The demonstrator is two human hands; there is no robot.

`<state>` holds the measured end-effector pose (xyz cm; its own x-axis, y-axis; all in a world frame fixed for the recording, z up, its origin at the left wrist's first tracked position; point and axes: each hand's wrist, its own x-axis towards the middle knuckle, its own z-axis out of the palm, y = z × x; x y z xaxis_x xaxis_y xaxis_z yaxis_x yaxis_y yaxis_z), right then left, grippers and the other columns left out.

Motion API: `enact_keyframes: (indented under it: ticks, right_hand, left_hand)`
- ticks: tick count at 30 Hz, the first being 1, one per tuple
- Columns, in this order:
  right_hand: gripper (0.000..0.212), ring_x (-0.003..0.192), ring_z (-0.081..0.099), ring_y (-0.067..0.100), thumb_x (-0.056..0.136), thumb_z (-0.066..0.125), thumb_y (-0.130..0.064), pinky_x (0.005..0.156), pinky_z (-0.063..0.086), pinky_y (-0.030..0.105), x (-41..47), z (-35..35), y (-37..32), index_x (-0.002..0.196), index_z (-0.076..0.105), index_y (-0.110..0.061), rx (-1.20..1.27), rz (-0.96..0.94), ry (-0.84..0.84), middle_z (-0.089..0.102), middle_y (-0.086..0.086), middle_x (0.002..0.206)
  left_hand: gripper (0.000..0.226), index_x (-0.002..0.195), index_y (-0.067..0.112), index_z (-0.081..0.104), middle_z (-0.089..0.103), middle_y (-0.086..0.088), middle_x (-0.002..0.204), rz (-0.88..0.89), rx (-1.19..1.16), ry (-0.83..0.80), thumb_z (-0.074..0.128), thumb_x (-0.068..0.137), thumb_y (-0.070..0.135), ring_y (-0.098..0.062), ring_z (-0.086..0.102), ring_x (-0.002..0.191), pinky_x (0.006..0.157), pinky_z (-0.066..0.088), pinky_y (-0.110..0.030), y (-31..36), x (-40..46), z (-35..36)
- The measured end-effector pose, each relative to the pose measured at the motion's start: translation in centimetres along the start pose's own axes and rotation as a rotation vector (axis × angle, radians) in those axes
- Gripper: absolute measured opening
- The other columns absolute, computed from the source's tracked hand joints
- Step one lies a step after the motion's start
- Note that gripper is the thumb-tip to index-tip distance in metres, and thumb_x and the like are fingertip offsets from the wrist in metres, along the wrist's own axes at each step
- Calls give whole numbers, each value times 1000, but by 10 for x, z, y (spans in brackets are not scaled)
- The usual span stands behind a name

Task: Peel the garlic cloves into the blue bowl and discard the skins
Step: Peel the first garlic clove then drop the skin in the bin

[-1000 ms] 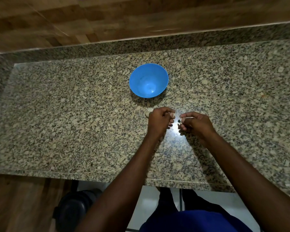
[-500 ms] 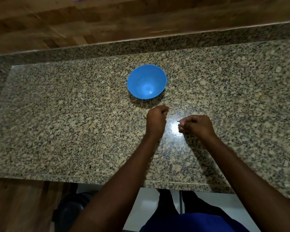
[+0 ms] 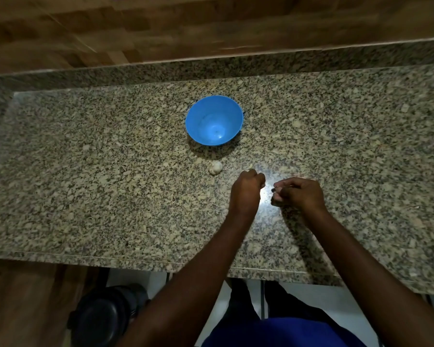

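Bowl: I see the blue bowl (image 3: 214, 120) upright just above centre frame on the granite counter (image 3: 85, 184); nothing clearly lies inside it.
Garlic: a pale garlic bulb (image 3: 215, 167) sits on the counter just below the bowl — apart from it, and to the upper left of the hands.
Left hand: the left hand (image 3: 246, 192), centre frame, has its fingers curled under; a small pale bit shows at the fingertips, but I cannot tell whether it is a clove or a glare spot.
Right hand: the right hand (image 3: 298, 194), just right of the left and not touching it, pinches a small pale piece (image 3: 278, 189) between thumb and curled fingers — clove or skin, I cannot say.
Foreground: both forearms reach up from the bottom edge; a dark round object (image 3: 98, 319) sits on the floor at lower left.
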<state>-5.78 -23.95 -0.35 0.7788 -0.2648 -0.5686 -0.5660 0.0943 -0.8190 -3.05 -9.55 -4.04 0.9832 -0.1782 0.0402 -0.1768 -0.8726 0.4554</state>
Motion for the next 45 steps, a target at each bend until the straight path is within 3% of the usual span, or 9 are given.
enact_keyframes:
  ticks: [5,9,12,17,21,25,34,41,45]
  right_hand:
    - [6,63,67,34,84,69,8,77,59,60,-12,4,-2,80,73,9,7,57,-101,69,32,75]
    - [12,80,71,45,84,75,3,82,57,62,-26,25,-2,87,71,14,-38,45,-226,70,33,85]
    - [16,90,72,44,82,75,6,87,59,52,-43,55,-3,94,70,15,-74,37,-309,72,29,94]
    - [11,71,75,26,81,74,9,67,61,28,-96,125,-3,92,72,11,-75,52,-474,74,23,86]
    - [10,68,74,24,82,72,10,67,62,27,-152,193,11,92,72,10,-94,61,-601,73,20,78]
    - [10,75,72,28,83,72,7,78,62,30,-215,271,45,92,72,9,-187,44,-720,73,21,82]
    - [7,75,73,28,80,75,7,66,60,24,-370,450,172,83,72,2,-376,133,-905,74,17,79]
    - [6,64,70,22,85,67,12,55,56,19,-417,531,252,83,66,6,-524,207,-960,69,13,71]
    - [6,81,71,30,86,69,8,73,62,30,-414,566,305,84,66,4,-643,236,-963,70,20,89]
  left_hand:
    - [20,73,13,61,61,-5,76,-89,-23,108,71,74,-4,-24,57,73,59,44,-35,-15,-27,-7]
    - [17,75,16,70,69,2,73,-415,-550,103,67,88,5,-10,63,67,63,49,-22,-32,-60,-36]
    - [16,79,19,72,69,-1,67,-615,-907,122,69,93,13,-15,61,58,58,51,-30,-47,-86,-64]
    - [10,94,5,74,75,-9,81,-781,-1216,282,70,93,14,-17,69,72,71,55,-34,-79,-146,-121]
    - [5,92,8,74,75,-10,83,-816,-1376,469,69,92,7,-17,70,75,75,57,-29,-124,-213,-164]
    - [10,93,7,72,75,-7,82,-834,-1463,615,65,93,0,-14,71,78,73,56,-22,-180,-295,-204]
    - [14,92,6,69,74,-2,72,-998,-1503,893,61,93,-7,-12,69,69,68,56,-17,-334,-493,-265]
    - [13,98,2,72,73,-8,87,-1148,-1461,1027,60,96,-3,-13,70,77,71,55,-19,-413,-590,-248]
    - [22,115,-13,64,70,-14,89,-1258,-1464,1063,59,94,-7,-11,69,70,67,56,-18,-450,-619,-226]
